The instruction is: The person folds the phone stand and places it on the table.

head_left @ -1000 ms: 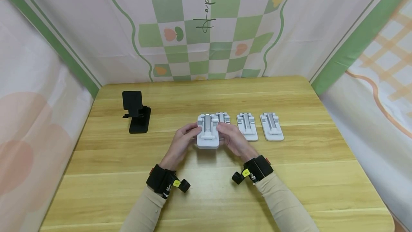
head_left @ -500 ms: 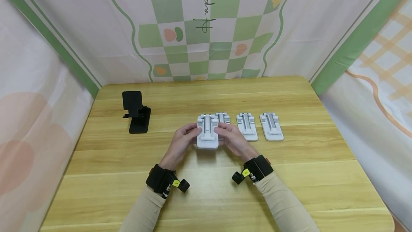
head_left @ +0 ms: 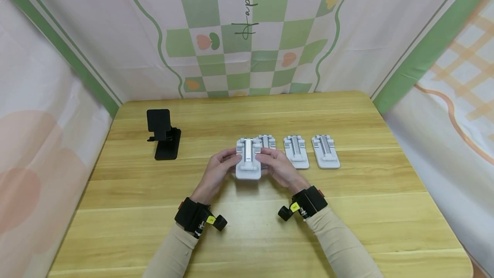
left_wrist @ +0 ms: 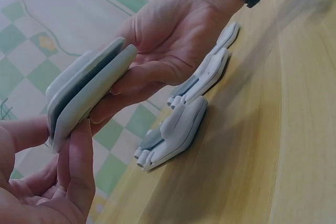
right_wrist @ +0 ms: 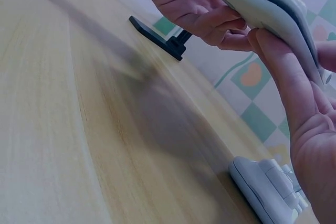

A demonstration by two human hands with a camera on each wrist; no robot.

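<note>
A folded white phone stand (head_left: 248, 171) is held up over the table between both hands. My left hand (head_left: 216, 174) grips its left edge, thumb on the front and fingers behind. On the opposite edge, my right hand (head_left: 282, 170) pinches it the same way. The left wrist view shows the held stand (left_wrist: 86, 90) from the side, raised off the wood, with fingers under its base. Partly covered behind it is another white phone stand (head_left: 267, 140). Two more folded ones, a middle stand (head_left: 296, 151) and a right stand (head_left: 326, 151), lie flat to the right.
A black phone stand (head_left: 164, 134) stands unfolded at the back left of the wooden table (head_left: 247, 243). Behind the table's far edge hangs a green-and-white checked cloth (head_left: 239, 63). Black wrist cameras are strapped to both wrists.
The held phone stand has shifted very slightly left and tilted a little, and its metal strip catches more light. Both hands keep their grip; the other stands have not moved.
</note>
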